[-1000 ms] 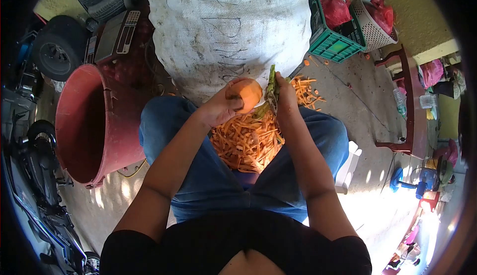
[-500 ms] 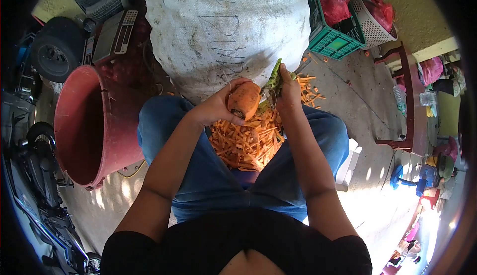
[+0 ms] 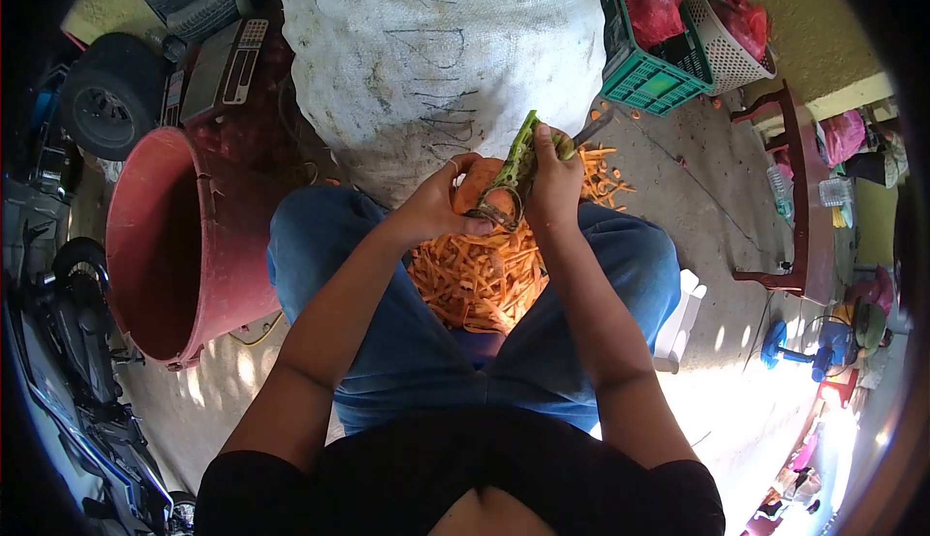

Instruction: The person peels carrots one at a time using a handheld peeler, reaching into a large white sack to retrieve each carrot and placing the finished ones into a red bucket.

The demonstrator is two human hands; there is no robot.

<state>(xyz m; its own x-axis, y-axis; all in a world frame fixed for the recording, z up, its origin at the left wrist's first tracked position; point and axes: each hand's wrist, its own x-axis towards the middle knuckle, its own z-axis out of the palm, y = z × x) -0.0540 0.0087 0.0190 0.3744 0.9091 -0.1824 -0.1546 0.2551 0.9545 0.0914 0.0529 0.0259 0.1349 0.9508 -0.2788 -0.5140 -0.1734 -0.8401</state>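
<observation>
An orange carrot [image 3: 474, 187] is held by my left hand [image 3: 431, 208], whose fingers wrap round its left side. My right hand [image 3: 556, 187] is closed on a green peeler [image 3: 520, 163], its head lying against the carrot's near end. From behind the right hand sticks out a dark, flat, blade-like piece [image 3: 593, 129]; its other end is hidden. Below both hands, a heap of carrot peelings [image 3: 475, 279] lies between my knees, and its container is mostly covered.
A big white woven sack [image 3: 387, 71] stands in front of me. To the left are a red tub [image 3: 237, 255] and a scale [image 3: 218, 66]. At right are a green crate [image 3: 668, 90], a perforated basket [image 3: 722, 56] and a dark red wooden frame [image 3: 802, 206].
The peeler has moved left and down, from beside the carrot onto its near end. The left hand has turned the carrot slightly.
</observation>
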